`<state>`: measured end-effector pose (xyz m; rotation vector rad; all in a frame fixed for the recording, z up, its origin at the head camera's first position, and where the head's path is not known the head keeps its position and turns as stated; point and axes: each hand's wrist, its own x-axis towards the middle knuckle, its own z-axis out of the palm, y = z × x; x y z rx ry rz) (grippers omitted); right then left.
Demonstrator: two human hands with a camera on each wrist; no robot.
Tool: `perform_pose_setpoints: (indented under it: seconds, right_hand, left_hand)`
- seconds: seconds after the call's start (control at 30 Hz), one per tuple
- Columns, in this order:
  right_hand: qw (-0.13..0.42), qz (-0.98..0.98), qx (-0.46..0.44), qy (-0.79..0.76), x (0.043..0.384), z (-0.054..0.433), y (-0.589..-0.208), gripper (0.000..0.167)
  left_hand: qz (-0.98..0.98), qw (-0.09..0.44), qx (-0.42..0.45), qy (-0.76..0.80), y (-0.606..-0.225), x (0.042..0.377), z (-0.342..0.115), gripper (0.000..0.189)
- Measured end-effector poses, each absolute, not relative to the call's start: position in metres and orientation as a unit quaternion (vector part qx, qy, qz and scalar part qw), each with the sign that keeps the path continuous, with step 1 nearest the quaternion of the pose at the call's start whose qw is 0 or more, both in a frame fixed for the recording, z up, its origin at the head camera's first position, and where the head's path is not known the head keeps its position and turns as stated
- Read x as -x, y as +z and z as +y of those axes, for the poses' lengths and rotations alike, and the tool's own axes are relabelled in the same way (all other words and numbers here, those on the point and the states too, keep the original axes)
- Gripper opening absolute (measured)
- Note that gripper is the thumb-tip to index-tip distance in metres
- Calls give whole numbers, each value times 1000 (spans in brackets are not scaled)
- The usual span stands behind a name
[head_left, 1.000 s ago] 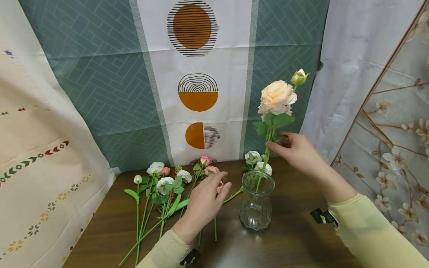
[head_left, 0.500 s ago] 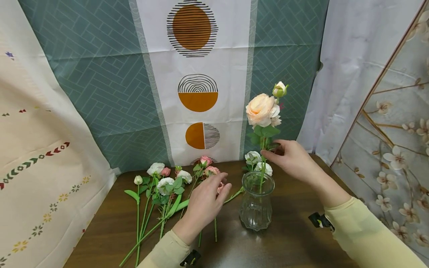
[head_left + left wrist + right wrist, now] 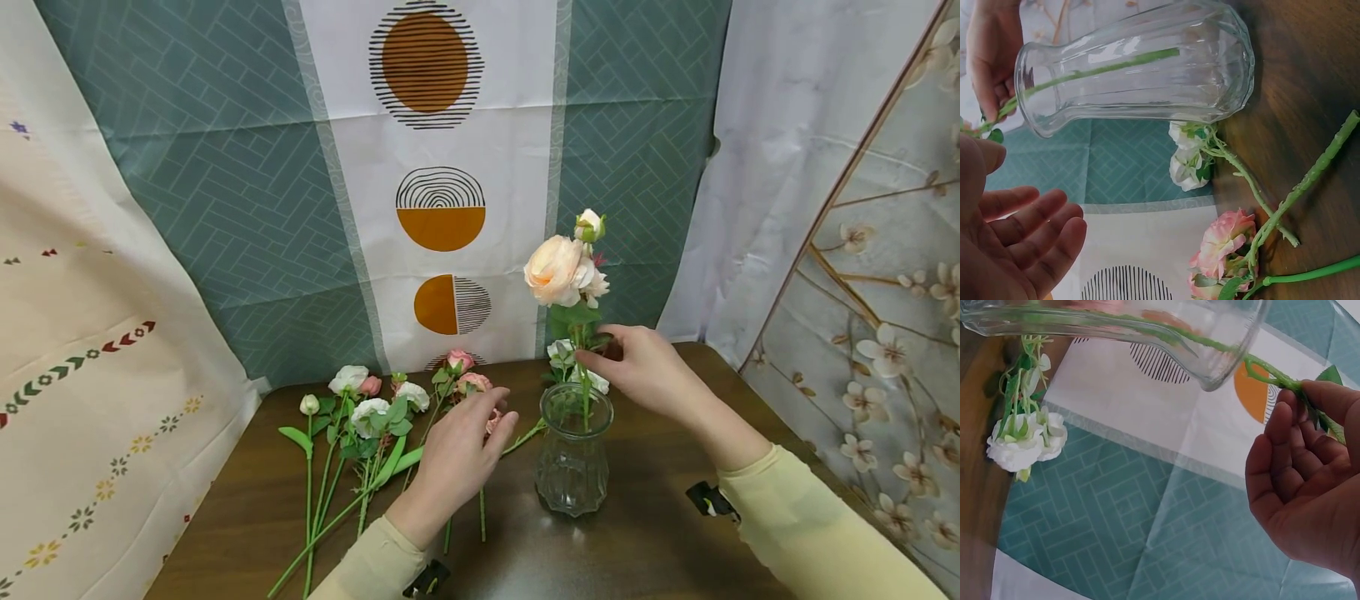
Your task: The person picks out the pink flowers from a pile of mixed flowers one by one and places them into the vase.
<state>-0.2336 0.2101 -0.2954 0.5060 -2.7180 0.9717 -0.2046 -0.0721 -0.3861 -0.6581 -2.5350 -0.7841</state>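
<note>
My right hand (image 3: 637, 367) pinches the green stem of a peach artificial rose (image 3: 557, 272) with a pale bud, just above a clear glass vase (image 3: 573, 475). The stem runs down through the vase's mouth; in the left wrist view its cut end (image 3: 1169, 54) hangs inside the glass, above the bottom. The right wrist view shows thumb and fingertips on the stem (image 3: 1260, 365) beside the leaves. My left hand (image 3: 463, 442) hovers left of the vase, fingers relaxed and holding nothing, over pink roses (image 3: 474, 382) that it partly hides. In the left wrist view the left hand (image 3: 1029, 237) has its fingers loosely spread.
Several white roses (image 3: 371, 415) and a white tulip (image 3: 309, 403) lie with long stems on the dark wooden table (image 3: 645, 533). Behind the vase lie white flowers (image 3: 561, 353). A patterned cloth (image 3: 240, 217) hangs at the table's back edge; other cloths hang at both sides.
My right hand has moved left and down with the peach rose, so its stem sits lower and more upright in the vase. The left hand has stayed put.
</note>
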Motion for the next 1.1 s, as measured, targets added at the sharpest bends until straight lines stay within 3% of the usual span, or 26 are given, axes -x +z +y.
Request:
perform_pose_setpoints:
  seconds: [0.37,0.83,1.1]
  right_hand:
    - [120,-932,-178,292,236,203,-305,19]
    - [116,-939,-178,270,237,196,-314,21]
    - [114,-935,-190,276,238,193,-321,17]
  left_hand:
    - [-912,204,230,-272,-387,205,-71,40]
    - [-908,204,239,-278,-393,204,-68,42]
    - [-910,131,244,-310,-406,206,-57,47]
